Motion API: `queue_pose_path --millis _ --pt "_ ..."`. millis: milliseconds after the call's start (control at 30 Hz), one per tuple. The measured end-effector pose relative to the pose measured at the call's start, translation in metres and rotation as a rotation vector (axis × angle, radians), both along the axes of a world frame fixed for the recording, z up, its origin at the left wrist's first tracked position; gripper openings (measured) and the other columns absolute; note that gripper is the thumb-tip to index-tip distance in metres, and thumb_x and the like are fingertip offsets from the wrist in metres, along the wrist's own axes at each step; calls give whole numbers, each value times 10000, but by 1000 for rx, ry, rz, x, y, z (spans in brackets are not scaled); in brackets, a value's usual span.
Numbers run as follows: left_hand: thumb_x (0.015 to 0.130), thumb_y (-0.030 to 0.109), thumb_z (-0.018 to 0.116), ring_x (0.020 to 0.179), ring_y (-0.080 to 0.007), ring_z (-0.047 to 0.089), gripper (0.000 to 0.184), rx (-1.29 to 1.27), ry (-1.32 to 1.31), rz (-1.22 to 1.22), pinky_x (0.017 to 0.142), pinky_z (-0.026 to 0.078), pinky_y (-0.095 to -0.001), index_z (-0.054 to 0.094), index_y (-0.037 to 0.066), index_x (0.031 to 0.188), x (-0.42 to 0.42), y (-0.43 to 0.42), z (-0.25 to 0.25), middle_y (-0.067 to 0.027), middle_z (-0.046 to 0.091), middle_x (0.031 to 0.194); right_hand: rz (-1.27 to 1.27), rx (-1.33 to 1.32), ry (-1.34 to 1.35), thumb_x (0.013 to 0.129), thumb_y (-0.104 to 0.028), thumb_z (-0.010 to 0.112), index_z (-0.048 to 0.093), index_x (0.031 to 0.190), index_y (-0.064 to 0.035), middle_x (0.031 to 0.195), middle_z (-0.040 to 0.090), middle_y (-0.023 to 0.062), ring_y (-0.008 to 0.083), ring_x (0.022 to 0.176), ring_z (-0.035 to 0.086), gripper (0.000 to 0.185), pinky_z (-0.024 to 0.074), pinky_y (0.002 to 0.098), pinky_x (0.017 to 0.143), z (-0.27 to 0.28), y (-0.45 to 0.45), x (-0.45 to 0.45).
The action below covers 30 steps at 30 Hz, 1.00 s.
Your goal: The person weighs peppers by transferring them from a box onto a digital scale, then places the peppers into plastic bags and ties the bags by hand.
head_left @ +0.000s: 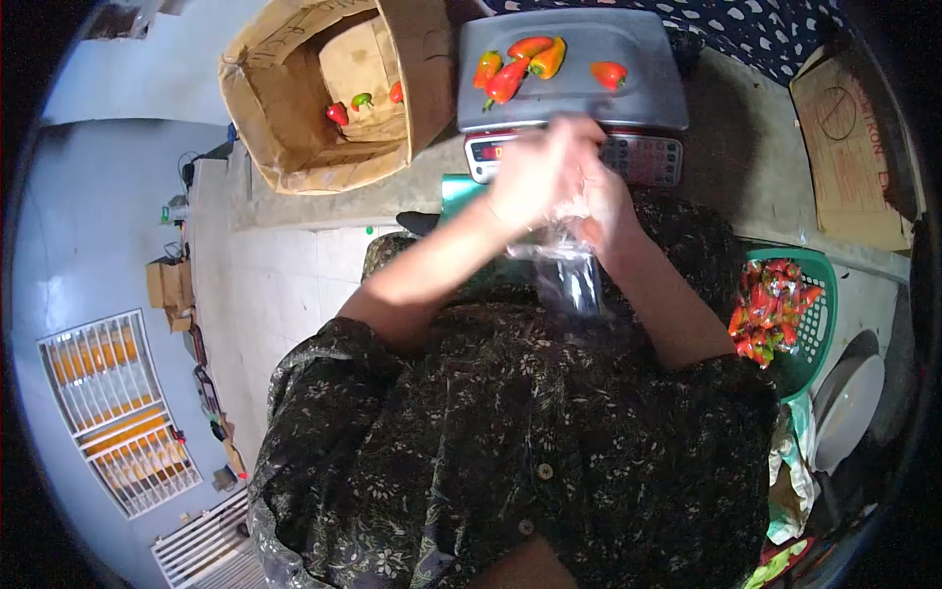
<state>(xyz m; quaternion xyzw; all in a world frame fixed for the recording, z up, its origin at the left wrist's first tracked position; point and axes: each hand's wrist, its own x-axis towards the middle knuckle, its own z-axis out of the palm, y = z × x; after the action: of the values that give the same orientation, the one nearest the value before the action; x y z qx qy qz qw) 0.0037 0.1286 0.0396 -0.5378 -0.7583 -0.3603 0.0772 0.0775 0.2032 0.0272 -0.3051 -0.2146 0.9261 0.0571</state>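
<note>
Where my left hand [530,175] and right hand [604,204] meet, just in front of the scale [628,34], a clear plastic bag [572,283] hangs below them toward my shirt [471,422]. Both hands are pressed close together, but the blur hides my fingertips, so I cannot tell which fingers pinch the film. Thin plastic like this probably clings to itself, so I think a light rub between thumb and finger suits it better than a hard tug, which might split it. Low wrists seem wise too: the peppers [507,81] lie loose on the pan beyond, and a knock could roll them.
</note>
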Motion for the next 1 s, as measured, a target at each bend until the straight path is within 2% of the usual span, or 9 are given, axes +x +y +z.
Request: queue_pose_path --millis 67,133,233,333,467,533,733,833,1000 --pt "846 110 579 579 -298 622 214 -83 -47 249 503 481 -377 480 106 1036 -23 -7 9 -159 611 772 242 -202 352 919 -328 516 561 910 -87 644 435 -50 69 438 363 245 269 211 381 -11 17 7" --pt "851 63 576 563 -216 608 229 -38 -164 319 520 467 -314 472 80 1054 -22 -17 22 -115 595 723 356 151 463 905 -230 540 573 999 -39 723 532 -22 79 519 468 215 364 212 458 -3 23 6" --pt "874 0 540 669 -35 427 217 160 -465 308 604 383 -194 465 23 1077 -32 -30 32 27 508 789 457 799 385 838 -120 582 572 1010 35 959 638 92 129 828 590 231 447 259 767 7 34 9" --pt "885 63 553 755 -49 472 238 -50 -734 236 694 395 -192 495 18 1111 -43 -54 44 -16 514 950 370 1034 189 870 -127 548 582 932 14 814 608 22 71 749 543 158 423 222 710 10 45 8" --pt "841 138 617 1019 -109 494 367 -206 -627 -9 870 389 -246 519 14 1172 -42 -67 41 -52 581 1031 330 971 241 870 -141 543 586 863 8 761 601 10 69 715 536 155 419 225 668 11 40 6" --pt "830 166 635 927 -109 535 312 -172 -759 -75 812 421 -247 564 14 1093 -31 -61 50 -38 608 966 428 1007 239 868 -146 547 585 863 6 758 603 12 68 715 536 156 417 223 658 13 35 7" --pt "811 88 647 734 -89 564 154 -612 -480 90 667 465 -269 624 19 947 -33 -60 68 17 630 802 486 1140 139 841 -166 589 614 848 2 757 633 40 91 705 570 169 446 250 660 22 34 9" --pt "827 90 634 729 -73 546 95 -176 -801 -2 657 456 -246 640 11 878 -23 -60 53 9 619 782 371 1136 172 835 -179 603 628 845 6 767 650 51 106 715 592 187 462 260 682 6 32 5" --pt "826 91 641 708 -55 522 137 -312 -766 -24 646 439 -213 620 6 932 -22 -62 48 12 595 759 238 1056 226 841 -189 605 627 857 7 789 654 50 108 747 599 198 463 256 704 8 27 5"
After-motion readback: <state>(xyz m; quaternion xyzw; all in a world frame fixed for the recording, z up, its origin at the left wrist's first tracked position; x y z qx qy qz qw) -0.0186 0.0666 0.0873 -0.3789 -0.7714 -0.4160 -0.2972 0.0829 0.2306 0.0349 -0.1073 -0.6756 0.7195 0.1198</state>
